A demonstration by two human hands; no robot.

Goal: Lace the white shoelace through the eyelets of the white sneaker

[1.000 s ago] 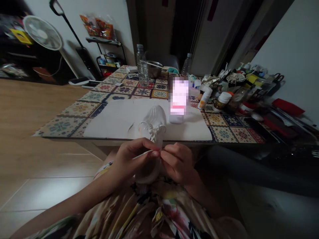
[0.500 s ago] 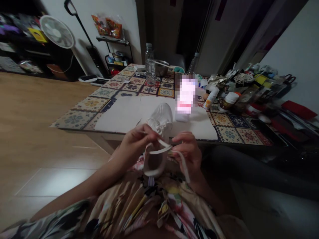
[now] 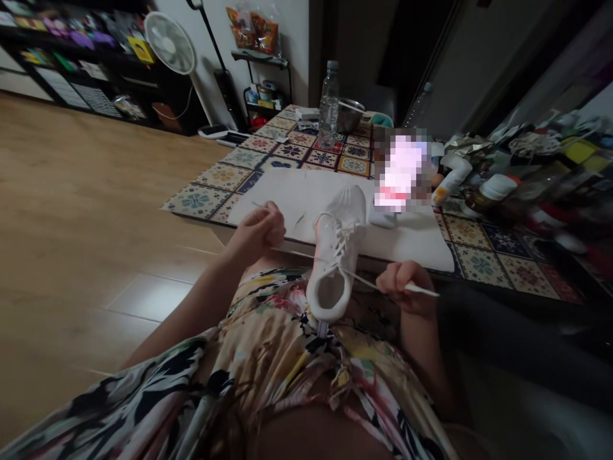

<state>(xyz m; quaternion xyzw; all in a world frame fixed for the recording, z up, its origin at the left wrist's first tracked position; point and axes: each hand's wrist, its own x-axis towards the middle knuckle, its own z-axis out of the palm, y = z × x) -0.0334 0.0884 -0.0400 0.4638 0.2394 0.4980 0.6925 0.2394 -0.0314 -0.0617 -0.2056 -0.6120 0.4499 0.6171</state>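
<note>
White shoe (image 3: 352,204) points toe over sheet (image 3: 272,201) at table (image 3: 225,172) edge, heel this side. Right hand (image 3: 407,284) closed on one end of lace (image 3: 422,291), left hand (image 3: 263,227) on other, strands stretched wide. Step looks like tightening; next move likely calls for even tension.

Patterned table (image 3: 224,174): white sheet (image 3: 301,195), clear bottle (image 3: 328,112), bowl (image 3: 349,119).

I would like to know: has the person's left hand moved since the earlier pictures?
Yes. Judged against the white sheet, the left hand has moved leftward, towards the sheet's near left corner, and away from the shoe.
</note>
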